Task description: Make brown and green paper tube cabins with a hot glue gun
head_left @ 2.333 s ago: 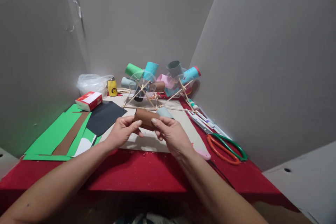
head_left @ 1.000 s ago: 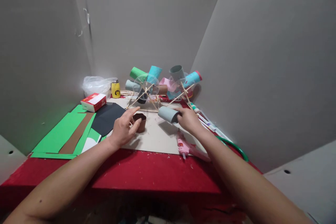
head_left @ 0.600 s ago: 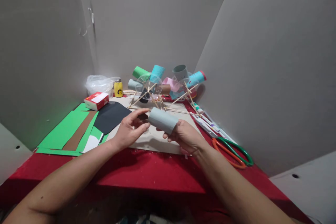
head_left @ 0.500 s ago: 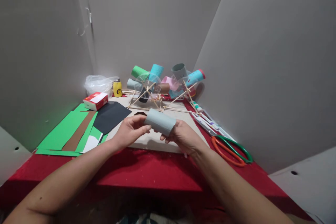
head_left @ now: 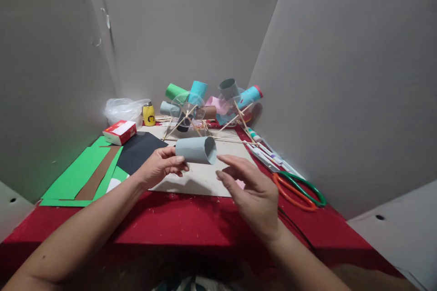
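Observation:
My left hand (head_left: pixel 164 167) grips a pale grey-blue paper tube (head_left: pixel 193 150) at its left end, thumb in front. The tube lies sideways in the air over a light cardboard sheet (head_left: pixel 205 185), its open right end facing my right hand (head_left: pixel 252 186). That hand is just beside the tube's opening, thumb and fingers apart, with nothing visible between them. Behind the tube stand two wheel-like models of clear discs, wooden sticks and coloured tubes, the left model (head_left: pixel 187 111) and the right model (head_left: pixel 235 100).
Green sheets (head_left: pixel 77 170), a brown strip (head_left: pixel 97 175) and black paper (head_left: pixel 139 152) lie at left, with a red-and-white box (head_left: pixel 119 132), yellow jar (head_left: pixel 149 114) and plastic bag (head_left: pixel 123 110). Large scissors (head_left: pixel 297 188) and pens (head_left: pixel 269 152) lie at right. Grey panels (head_left: pixel 184 32) enclose the red table (head_left: pixel 191 223).
My right hand has let go of the tube's right end and moved to the right, fingers apart. The tube has turned more level in my left hand and shows its opening.

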{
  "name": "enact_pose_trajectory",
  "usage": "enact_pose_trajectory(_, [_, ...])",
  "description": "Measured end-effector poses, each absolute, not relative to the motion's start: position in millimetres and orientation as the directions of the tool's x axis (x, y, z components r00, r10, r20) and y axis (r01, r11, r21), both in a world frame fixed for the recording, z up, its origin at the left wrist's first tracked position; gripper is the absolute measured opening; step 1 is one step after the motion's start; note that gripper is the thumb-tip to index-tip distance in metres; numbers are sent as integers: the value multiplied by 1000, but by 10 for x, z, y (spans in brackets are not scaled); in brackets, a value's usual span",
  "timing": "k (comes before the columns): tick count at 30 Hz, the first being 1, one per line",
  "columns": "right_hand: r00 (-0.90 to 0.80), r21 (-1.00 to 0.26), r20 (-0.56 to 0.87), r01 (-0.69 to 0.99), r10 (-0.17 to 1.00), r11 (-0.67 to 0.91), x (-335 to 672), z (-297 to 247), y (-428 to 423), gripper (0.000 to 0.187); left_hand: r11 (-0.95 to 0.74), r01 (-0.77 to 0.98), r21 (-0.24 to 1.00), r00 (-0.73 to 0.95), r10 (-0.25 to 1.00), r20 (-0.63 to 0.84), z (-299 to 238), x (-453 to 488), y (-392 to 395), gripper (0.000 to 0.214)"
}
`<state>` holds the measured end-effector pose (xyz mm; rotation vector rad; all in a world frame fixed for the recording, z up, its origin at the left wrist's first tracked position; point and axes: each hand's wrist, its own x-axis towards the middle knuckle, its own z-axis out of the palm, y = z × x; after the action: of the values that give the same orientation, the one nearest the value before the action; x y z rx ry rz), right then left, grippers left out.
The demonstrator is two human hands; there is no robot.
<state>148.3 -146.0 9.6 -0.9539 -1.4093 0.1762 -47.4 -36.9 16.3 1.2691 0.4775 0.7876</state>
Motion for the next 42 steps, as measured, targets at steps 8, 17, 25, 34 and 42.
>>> enact_pose_trajectory(8, [167,-560,806,525,567,641,1360,30,-1407,15,134,-213,968,717,694,62,92,-416,-421,29])
enact_pose_trajectory(17, [282,-843,532,258,798,471,1285,37,-1401,14,192,-186,964,686,728,-12,56,-391,-421,35])
enact_pose_trajectory(25, [416,-831,553,335,722,444,1343,-118,-1383,33,201,-240,950,644,765,1,45,-340,-459,33])
enact_pose_trajectory(34, [433,-725,681,507,590,466,1311,-149,-1385,13,125,-180,976,600,800,9,47,-297,-559,39])
enact_pose_trajectory(42, [495,-897,440,212,749,387,1336,-109,-1423,18,36,-157,987,624,778,71,64,-286,-675,36])
